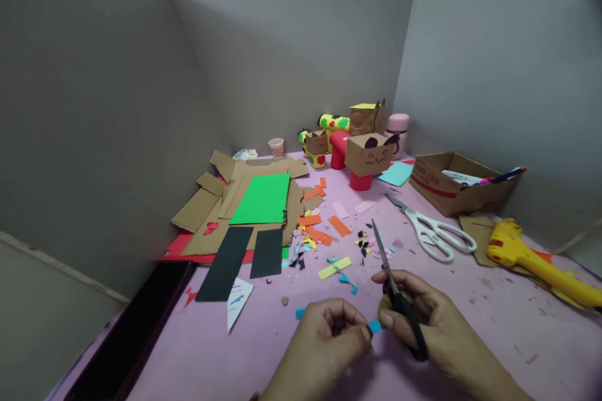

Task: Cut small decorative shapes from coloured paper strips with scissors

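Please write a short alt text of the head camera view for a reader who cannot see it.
The right hand holds black scissors, and the left hand pinches a small blue paper piece over a pink table. Paper scraps, white scissors and cardboard figures lie beyond.

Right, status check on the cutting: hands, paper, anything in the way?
Right hand gripping black scissors. Left hand pinching small blue paper piece. Paper scraps ahead; white scissors lying apart.

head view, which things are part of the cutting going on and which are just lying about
In use: left hand, right hand, black scissors, small blue paper piece.

Lying about: white scissors, yellow glue gun, green sheet, cardboard box, paper scraps.
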The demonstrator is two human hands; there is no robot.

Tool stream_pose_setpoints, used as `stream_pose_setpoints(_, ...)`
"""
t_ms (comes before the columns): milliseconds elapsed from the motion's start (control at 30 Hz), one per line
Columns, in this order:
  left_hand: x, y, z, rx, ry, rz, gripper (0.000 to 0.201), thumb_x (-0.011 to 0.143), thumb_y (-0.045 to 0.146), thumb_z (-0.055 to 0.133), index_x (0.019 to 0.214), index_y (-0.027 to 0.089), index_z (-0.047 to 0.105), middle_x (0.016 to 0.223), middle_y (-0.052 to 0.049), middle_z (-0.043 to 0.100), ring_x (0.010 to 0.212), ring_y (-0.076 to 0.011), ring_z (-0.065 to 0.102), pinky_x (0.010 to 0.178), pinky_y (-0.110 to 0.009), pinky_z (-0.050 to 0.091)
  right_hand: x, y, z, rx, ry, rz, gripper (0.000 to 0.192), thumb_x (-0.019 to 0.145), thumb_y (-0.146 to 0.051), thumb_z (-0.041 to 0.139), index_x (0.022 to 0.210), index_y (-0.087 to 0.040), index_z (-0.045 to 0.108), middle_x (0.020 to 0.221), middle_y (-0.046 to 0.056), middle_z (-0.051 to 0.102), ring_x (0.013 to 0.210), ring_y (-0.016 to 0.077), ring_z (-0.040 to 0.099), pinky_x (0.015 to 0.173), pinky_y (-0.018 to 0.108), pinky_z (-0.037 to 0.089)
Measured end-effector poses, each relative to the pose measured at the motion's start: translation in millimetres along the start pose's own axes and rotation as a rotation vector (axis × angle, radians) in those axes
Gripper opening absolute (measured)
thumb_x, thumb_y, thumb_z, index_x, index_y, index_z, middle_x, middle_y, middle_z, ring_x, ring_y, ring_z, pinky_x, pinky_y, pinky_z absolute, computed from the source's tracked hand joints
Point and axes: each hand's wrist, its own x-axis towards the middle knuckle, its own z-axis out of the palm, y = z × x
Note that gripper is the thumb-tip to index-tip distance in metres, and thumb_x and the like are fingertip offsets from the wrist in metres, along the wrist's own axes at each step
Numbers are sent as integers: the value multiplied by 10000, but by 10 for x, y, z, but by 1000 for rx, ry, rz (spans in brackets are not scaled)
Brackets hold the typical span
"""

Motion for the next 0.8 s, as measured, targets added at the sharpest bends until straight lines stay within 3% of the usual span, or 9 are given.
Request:
stream_pose_setpoints(233,43,-29,-44,-90,144,119,136,655,281,622,583,178,570,500,19,568,494,-105,450,518,-241,326,-17,45,48,11,3,35,367,619,-343,773,929,-204,635,546,-80,493,443,99,437,435,226,343)
stream_pose_setpoints(367,38,-50,-57,-131,168,181,143,677,275,628,589,176,575,510,17,577,498,-101,457,529,-238,344,-39,85,74,31,-114,75,372,646,-318,763,966,-211,607,569,-77,510,454,95,431,453,222,349)
stream_pose_setpoints(500,34,-66,-63,-149,164,201,142,688,274,636,608,168,585,521,16,586,493,-95,458,524,-230,349,-43,110,55,33,-181,90,352,691,-287,741,994,-217,577,590,-84,500,468,88,420,469,213,345)
stream_pose_setpoints(800,49,-100,-52,-261,130,198,262,669,386,717,620,158,598,534,12,609,475,-79,457,510,-210,338,-40,121,55,59,-139,44,341,687,-268,745,987,-216,592,592,-79,510,472,90,418,478,217,351)
